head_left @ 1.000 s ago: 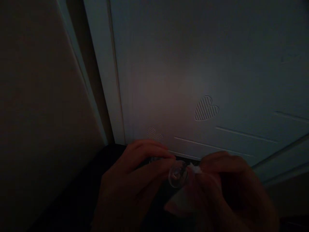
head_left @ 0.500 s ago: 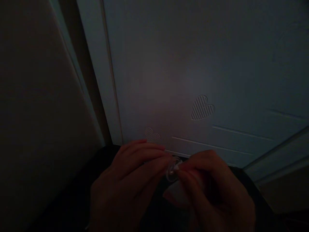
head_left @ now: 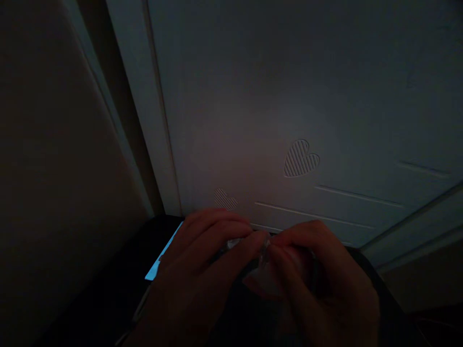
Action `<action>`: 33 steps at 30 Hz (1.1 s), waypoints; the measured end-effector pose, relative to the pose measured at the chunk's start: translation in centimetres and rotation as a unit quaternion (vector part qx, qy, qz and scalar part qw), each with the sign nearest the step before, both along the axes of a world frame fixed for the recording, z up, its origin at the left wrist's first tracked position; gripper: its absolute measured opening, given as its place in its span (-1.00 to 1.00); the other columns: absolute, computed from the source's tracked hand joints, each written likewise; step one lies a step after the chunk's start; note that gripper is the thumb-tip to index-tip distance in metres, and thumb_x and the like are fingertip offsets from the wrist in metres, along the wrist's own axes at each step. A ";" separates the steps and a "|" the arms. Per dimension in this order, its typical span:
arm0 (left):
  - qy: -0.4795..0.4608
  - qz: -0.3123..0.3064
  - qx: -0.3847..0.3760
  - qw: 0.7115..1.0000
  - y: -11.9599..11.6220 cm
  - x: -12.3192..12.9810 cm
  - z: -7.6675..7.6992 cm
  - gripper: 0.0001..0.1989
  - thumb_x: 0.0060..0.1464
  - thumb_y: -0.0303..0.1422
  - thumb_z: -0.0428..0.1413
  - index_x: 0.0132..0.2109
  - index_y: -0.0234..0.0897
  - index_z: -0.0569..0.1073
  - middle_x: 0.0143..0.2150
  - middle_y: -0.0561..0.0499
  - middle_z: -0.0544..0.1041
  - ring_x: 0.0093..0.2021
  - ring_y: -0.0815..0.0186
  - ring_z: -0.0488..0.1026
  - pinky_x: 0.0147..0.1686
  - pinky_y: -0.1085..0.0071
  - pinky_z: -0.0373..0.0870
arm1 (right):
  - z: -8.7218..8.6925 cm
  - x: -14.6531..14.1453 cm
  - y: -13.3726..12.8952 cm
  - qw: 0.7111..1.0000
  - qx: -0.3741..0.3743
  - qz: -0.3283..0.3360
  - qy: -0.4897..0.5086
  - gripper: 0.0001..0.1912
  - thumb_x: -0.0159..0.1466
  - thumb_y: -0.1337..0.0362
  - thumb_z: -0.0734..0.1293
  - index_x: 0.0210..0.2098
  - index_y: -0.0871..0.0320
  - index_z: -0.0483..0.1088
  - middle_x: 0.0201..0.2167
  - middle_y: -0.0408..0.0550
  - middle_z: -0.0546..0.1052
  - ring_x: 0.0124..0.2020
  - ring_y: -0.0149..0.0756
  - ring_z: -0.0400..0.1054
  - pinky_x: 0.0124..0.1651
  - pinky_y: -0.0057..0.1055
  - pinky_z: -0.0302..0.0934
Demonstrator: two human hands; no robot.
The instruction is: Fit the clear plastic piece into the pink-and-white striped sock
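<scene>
In dim light, a small clear plastic piece (head_left: 265, 251) sits between the fingertips of both hands. My left hand (head_left: 206, 270) has its fingers bent together, with the index tip on the clear piece; another bit of clear material shows under its fingers. My right hand (head_left: 325, 284) pinches the same clear piece between thumb and index finger. A pale, soft-looking item (head_left: 265, 279) with a reddish edge lies under the right fingers, partly hidden by them. Its exact nature is too dark to tell.
Ahead stands a pale panel (head_left: 235, 120) with an engraved striped heart (head_left: 301, 159) and a smaller heart at its foot. A brown surface (head_left: 65, 168) rises at the left. A glowing blue-white screen edge (head_left: 159, 262) shows beside my left hand.
The glowing screen edge has come into view at the left. My left fingers have curled further over the clear piece, whose ring shape is now mostly covered.
</scene>
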State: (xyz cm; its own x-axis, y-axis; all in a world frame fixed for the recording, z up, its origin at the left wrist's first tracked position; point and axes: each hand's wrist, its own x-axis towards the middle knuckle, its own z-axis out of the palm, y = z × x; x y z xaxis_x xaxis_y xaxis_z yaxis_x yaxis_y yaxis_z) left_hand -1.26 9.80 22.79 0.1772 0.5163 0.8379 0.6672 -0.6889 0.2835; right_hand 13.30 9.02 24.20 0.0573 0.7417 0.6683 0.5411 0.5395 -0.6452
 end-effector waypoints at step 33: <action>0.064 0.042 0.018 0.997 -0.4 -0.9 0.6 -0.82 0.07 -0.42 0.02 -0.24 -0.04 0.47 -0.26 0.14 0.54 -0.06 0.27 0.38 -0.10 0.28 0.37 | 0.3 -0.1 -0.2 0.999 -0.040 0.027 -0.002 -0.92 0.08 0.40 0.27 -0.50 0.10 0.35 -0.56 -0.21 0.41 -0.56 -0.44 0.29 -0.50 -0.53 0.20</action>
State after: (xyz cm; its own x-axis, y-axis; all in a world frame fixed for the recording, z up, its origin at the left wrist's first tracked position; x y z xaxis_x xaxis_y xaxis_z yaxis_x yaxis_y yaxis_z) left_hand -2.14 9.44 23.37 0.2408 0.5041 0.8294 0.7524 -0.6368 0.1686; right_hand 13.19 8.81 24.48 0.0128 0.7942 0.6075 0.5159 0.5152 -0.6844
